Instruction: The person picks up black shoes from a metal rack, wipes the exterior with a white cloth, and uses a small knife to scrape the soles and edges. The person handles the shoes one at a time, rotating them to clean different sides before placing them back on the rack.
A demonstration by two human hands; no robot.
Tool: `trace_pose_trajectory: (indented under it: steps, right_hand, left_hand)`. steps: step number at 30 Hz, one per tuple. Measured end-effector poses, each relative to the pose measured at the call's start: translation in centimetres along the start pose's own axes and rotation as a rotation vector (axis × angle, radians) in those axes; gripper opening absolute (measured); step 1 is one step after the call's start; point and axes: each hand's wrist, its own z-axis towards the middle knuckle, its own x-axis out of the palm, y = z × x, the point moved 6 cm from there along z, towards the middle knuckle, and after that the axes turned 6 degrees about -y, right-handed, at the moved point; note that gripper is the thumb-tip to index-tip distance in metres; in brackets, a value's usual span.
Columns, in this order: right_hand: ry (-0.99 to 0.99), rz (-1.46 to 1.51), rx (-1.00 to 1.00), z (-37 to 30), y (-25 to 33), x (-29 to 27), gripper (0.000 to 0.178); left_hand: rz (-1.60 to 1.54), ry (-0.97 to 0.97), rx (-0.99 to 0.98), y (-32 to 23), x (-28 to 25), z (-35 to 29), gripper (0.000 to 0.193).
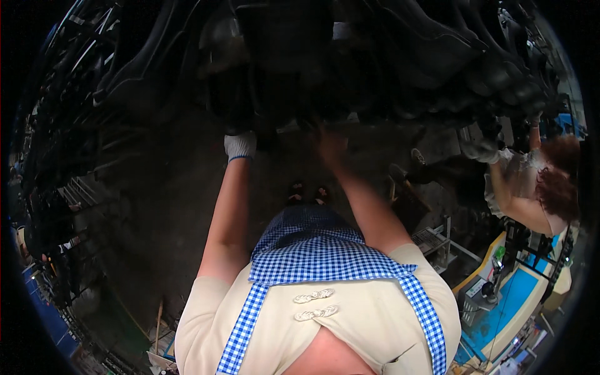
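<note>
A mass of black, partly glossy shapes (431,56) hangs across the top of the view; I cannot make out their kind. My left hand (240,145), in a white knit glove with a blue cuff, reaches up to the lower edge of this mass. Its fingers are hidden in the dark there. My right hand (330,145), without a glove, is raised close to the same edge, a little to the right. Motion smears its fingers, so whether they hold anything does not show.
At the right, another person (519,181) reaches toward the black shapes with a gloved hand. Below that person stands a blue-topped workbench (512,300) with equipment. A metal frame (437,244) stands nearer. Dark racks (69,144) line the left side.
</note>
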Motion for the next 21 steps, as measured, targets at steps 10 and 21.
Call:
trace_pose_trajectory:
  steps: [10, 21]
  right_hand:
    - [0.098, 0.045, -0.059, 0.6, 5.0, 1.1, 0.047]
    - [0.225, 0.202, 0.281, -24.4, -21.1, -5.9, 0.039]
  left_hand:
    - [-0.037, 0.134, -0.022, -4.0, -0.9, -0.5, 0.049]
    - [-0.839, 0.194, 0.111, -1.6, 7.1, -20.0, 0.038]
